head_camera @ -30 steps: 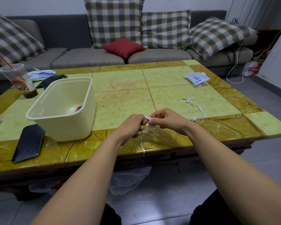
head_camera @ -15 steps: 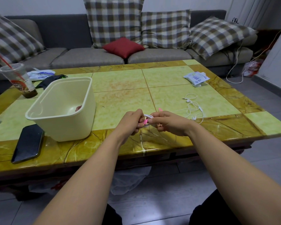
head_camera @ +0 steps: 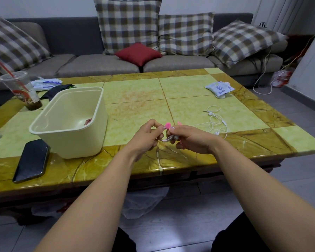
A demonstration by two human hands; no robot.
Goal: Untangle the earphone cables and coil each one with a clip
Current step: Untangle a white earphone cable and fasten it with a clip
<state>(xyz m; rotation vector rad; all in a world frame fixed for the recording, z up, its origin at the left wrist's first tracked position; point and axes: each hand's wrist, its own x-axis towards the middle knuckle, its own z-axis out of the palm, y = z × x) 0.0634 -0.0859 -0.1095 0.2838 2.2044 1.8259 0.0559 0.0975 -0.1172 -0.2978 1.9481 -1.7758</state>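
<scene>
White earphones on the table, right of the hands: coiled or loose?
Loose. The white earphones sprawl in uneven loops on the table, no clip visible on them.

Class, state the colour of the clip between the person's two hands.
The clip is pink; head view.

Curled fingers hide most of the coiled earphone cable and its pink clip. The reddish thing in the cream tub is too small to identify.

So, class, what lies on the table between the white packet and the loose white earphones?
Nothing: the head view shows only bare green tile, crossed by one seam, between the white packet and the loose white earphones.
</scene>
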